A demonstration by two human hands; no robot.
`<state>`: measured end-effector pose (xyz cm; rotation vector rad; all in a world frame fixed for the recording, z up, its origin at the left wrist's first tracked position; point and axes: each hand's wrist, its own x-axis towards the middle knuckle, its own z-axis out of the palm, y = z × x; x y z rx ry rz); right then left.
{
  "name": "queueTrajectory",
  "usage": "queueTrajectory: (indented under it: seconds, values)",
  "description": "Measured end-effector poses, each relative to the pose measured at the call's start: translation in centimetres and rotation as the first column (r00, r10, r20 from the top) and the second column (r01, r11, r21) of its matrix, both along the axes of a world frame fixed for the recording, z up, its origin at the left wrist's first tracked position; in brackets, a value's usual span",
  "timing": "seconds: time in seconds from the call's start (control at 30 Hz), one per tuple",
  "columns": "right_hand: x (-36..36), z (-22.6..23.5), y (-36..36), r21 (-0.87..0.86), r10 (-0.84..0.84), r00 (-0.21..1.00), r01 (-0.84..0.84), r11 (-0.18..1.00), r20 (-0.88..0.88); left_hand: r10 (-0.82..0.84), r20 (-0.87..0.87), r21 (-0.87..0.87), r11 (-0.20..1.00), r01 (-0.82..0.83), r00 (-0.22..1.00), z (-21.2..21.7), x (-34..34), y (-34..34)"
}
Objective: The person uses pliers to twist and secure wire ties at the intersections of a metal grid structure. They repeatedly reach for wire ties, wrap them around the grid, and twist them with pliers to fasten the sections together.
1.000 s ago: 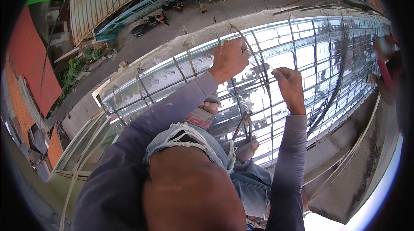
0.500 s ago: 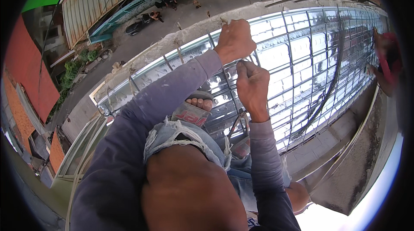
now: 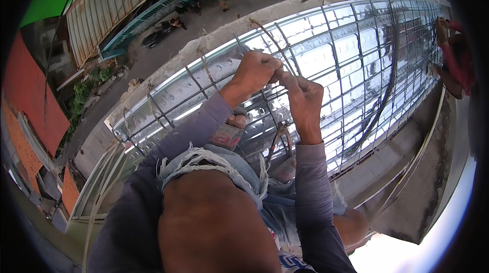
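Above a grid of dark steel bars (image 3: 333, 49), my left hand (image 3: 253, 75) and my right hand (image 3: 304, 101) meet at the fingertips. Both are closed in a pinch; whatever lies between the fingers is too small to make out. Shiny ribbed metal sheeting (image 3: 310, 54) spreads under the bars. A pair of pincers (image 3: 281, 133) with its handles pointing down rests just below my hands, close to my right wrist. My sandalled foot (image 3: 226, 133) stands on the sheeting under my left forearm, partly hidden by it.
At the far right another person (image 3: 453, 59) in a red top reaches toward the bars. A dark cable (image 3: 389, 92) curves across the grid. Along the outer side runs a rough concrete edge (image 3: 193, 46), with a street (image 3: 198, 21) far below. A grey wall (image 3: 423, 191) borders the right.
My left hand has come down and back from the far edge bars to meet the right hand's fingertips. My right hand has barely moved. The view has shifted slightly.
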<state>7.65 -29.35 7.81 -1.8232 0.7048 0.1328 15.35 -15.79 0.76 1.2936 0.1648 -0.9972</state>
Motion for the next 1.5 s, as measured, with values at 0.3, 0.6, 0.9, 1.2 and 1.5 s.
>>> queueTrajectory:
  seconds: [0.3,0.6,0.9,1.2,1.5]
  values:
    - [9.5,-3.3,-4.9,-0.204,0.411,0.885,-0.453,0.868,-0.217,0.204,-0.335,-0.140,0.955,-0.263,0.920,0.4,-0.9,0.1]
    - [5.1,-4.3,0.5,-0.213,-0.035,0.997,0.019,0.977,-0.074,0.247,-0.532,-0.082,0.937,-0.339,0.810,0.8,8.3,-3.2]
    - [-1.7,-9.6,5.0,0.162,-0.181,0.983,0.181,0.970,-0.017,-0.391,0.577,0.413,0.897,0.157,0.717,4.2,-0.7,-6.9]
    - [-17.7,-0.6,0.8,-0.424,-0.057,0.856,-0.195,0.884,-0.513,0.220,-0.495,-0.190,0.916,-0.352,0.840,4.7,-2.8,-4.4]
    - [-18.9,-1.7,5.1,-0.482,-0.099,0.667,-0.420,0.769,-0.739,0.268,-0.422,-0.149,0.922,-0.357,0.866,3.1,-1.1,-5.3]
